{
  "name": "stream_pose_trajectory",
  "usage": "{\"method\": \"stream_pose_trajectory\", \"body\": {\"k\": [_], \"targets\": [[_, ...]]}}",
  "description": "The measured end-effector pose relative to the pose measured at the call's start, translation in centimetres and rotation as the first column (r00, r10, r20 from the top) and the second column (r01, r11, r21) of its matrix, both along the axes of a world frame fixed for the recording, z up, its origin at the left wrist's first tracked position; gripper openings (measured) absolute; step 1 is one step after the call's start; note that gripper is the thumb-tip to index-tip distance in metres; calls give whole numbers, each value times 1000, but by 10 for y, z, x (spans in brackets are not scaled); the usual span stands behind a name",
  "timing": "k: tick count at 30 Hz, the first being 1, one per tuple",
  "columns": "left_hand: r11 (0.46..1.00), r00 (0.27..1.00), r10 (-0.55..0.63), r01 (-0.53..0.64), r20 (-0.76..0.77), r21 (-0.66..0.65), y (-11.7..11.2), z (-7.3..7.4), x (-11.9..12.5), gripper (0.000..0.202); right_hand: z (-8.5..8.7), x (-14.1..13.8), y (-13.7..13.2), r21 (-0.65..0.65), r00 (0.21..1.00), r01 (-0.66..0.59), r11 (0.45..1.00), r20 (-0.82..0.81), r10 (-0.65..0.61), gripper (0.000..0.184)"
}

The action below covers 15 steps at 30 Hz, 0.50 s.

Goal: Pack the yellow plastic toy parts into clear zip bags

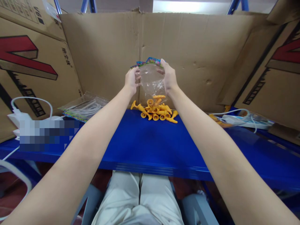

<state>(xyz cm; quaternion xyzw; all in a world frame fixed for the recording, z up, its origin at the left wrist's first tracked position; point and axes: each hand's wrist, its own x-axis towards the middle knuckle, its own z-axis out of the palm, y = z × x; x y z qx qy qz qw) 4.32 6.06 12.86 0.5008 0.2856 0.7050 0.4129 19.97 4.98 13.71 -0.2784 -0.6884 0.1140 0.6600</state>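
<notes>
Both hands hold up a clear plastic bag (150, 76) with a colourful printed strip along its top. My left hand (133, 79) grips its left edge, thumb up at the strip and some fingers spread beneath. On the opposite edge my right hand (169, 76) pinches the bag near the printed strip. Directly under the bag lies a pile of small orange plastic pieces (156, 112), boot-like or hammer-like with round hollow ends. One orange piece (159, 97) sits at the top of the pile, against the bag's lower end; whether it is inside cannot be made out.
The blue table (150, 147) is backed by a cardboard wall (199, 56), with printed boxes at both sides. To the left are a bag of whitish strips (87, 106) and a white plug with cable (20, 117). Packets and a white cable (248, 114) lie right.
</notes>
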Motion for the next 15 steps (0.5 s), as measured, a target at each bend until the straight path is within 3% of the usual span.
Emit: {"method": "stream_pose_trajectory", "body": {"k": [4, 7, 10, 15], "targets": [[988, 997, 27, -37, 65, 152, -16, 2, -3, 47, 2, 1, -26, 47, 998, -5, 999, 57, 2, 73], [976, 998, 5, -20, 70, 215, -20, 6, -8, 45, 6, 5, -46, 65, 996, 19, 998, 90, -24, 71], [981, 997, -22, 7, 77, 193, -20, 12, -13, 32, 10, 11, -62, 120, 996, 18, 993, 85, -29, 66], [991, 991, -132, 132, -13, 21, -22, 15, -17, 27, 8, 23, -75, 114, 995, 43, 993, 88, -53, 60]]}}
